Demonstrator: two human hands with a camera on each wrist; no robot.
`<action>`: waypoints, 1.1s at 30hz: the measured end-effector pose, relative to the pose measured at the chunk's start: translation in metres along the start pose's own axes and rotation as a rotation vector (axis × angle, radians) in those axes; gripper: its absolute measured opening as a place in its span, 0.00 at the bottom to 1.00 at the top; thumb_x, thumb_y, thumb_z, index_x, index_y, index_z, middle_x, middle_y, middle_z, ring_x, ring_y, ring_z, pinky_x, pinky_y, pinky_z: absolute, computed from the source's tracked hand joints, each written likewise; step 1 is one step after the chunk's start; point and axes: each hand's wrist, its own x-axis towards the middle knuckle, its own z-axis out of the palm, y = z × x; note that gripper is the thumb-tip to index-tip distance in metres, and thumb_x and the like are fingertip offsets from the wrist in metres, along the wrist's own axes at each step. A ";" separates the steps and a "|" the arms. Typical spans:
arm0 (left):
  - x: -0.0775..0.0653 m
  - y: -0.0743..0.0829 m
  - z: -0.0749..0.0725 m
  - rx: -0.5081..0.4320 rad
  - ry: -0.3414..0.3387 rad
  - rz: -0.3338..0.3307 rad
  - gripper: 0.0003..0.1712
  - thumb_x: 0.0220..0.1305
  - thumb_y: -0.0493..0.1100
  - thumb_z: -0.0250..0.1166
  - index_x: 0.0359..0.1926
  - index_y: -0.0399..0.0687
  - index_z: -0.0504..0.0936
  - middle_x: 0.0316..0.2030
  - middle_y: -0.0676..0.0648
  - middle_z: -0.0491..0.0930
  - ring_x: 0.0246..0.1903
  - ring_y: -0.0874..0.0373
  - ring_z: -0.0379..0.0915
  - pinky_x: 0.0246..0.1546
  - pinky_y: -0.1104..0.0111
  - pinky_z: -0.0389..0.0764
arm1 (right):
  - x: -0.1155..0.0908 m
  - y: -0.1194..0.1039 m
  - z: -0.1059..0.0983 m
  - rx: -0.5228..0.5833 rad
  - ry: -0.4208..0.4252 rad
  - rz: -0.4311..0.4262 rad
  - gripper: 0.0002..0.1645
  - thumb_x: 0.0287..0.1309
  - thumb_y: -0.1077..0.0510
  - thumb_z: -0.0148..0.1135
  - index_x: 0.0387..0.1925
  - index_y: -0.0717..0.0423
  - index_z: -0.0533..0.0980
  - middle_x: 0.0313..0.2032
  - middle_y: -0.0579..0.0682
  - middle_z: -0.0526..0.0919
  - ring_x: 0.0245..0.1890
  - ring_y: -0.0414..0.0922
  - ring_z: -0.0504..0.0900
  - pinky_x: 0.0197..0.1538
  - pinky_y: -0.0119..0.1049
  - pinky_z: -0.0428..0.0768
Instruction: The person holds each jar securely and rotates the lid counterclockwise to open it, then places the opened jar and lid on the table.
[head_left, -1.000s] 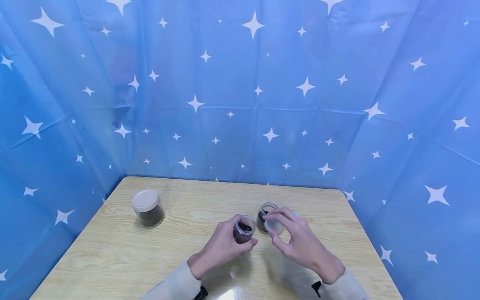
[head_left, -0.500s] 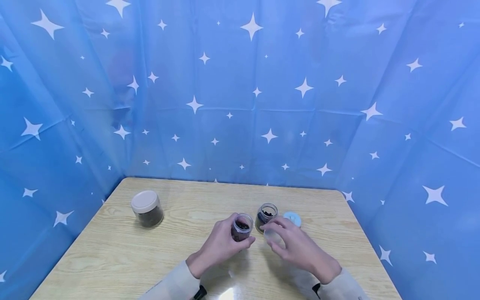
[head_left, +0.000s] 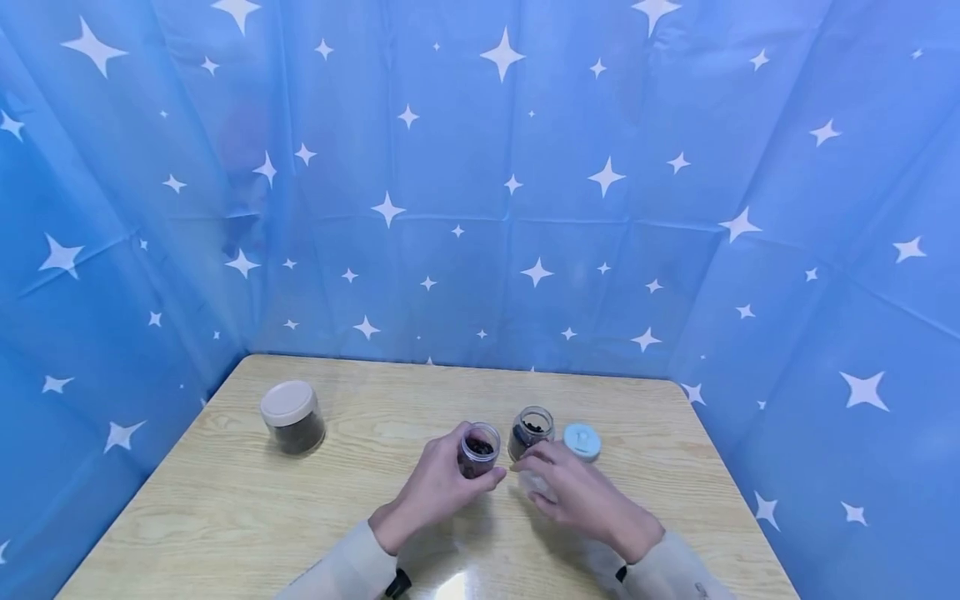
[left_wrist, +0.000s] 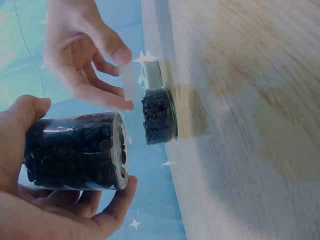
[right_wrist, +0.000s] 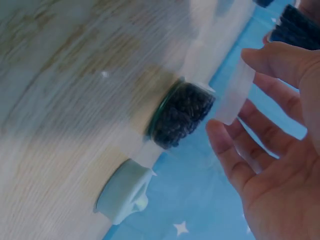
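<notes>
My left hand (head_left: 437,483) grips a clear open jar (left_wrist: 75,152) of dark beans, its fingers and thumb round the side, held above the table. Opposite it, my right hand (head_left: 588,500) pinches a translucent white lid (right_wrist: 236,94) at the edge between thumb and fingers, apart from the held jar. Just behind the hands, a second open glass jar (head_left: 531,433) of dark beans stands upright on the table. A pale blue lid (head_left: 582,441) with a raised knob lies to the right of that jar.
At the back left of the wooden table (head_left: 225,492) stands a larger jar (head_left: 294,419) with a white lid and dark contents. Behind the table's far edge hangs a blue curtain (head_left: 465,183) with white stars.
My right hand has come down and left with the translucent lid, uncovering the pale blue lid. My left hand and its jar have shifted slightly left. The standing jars stay in place.
</notes>
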 end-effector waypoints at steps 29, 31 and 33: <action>0.002 -0.005 0.000 0.022 -0.003 -0.012 0.25 0.70 0.57 0.86 0.57 0.55 0.85 0.51 0.51 0.93 0.51 0.59 0.90 0.54 0.67 0.88 | -0.001 0.001 0.023 -0.048 -0.057 0.035 0.21 0.61 0.55 0.90 0.54 0.47 0.92 0.52 0.43 0.93 0.54 0.47 0.91 0.54 0.41 0.94; 0.002 -0.005 0.000 0.021 -0.004 -0.012 0.25 0.70 0.57 0.86 0.57 0.55 0.85 0.51 0.50 0.93 0.51 0.59 0.90 0.54 0.67 0.88 | -0.001 0.002 0.024 -0.062 -0.049 0.027 0.21 0.60 0.54 0.90 0.54 0.47 0.92 0.52 0.42 0.93 0.53 0.47 0.91 0.54 0.41 0.94; 0.003 -0.005 0.000 0.022 -0.006 -0.013 0.25 0.70 0.57 0.86 0.57 0.55 0.85 0.52 0.50 0.93 0.52 0.59 0.90 0.54 0.67 0.88 | -0.001 0.002 0.024 -0.071 -0.048 0.027 0.22 0.60 0.53 0.90 0.54 0.47 0.92 0.52 0.42 0.94 0.54 0.46 0.91 0.54 0.42 0.94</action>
